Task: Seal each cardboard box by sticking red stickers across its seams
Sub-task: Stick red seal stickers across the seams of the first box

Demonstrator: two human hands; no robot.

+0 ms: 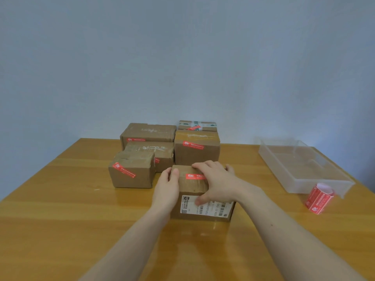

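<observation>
A small cardboard box (193, 189) with a white shipping label on its near side stands in the middle of the wooden table (60, 209). A red sticker (193, 176) lies across its top, partly under my right hand. My left hand (167, 188) holds the box's left side, thumb on the top edge. My right hand (218, 182) lies over the top, fingers spread across it and thumb down on the label side. A roll of red stickers (319, 198) stands at the right.
Behind the near box stand several cardboard boxes with red stickers: a small one (132, 171) at left, two long ones (149, 133), a taller one (196, 149), and one at the back (197, 125). A clear plastic tray (304, 165) sits at the right.
</observation>
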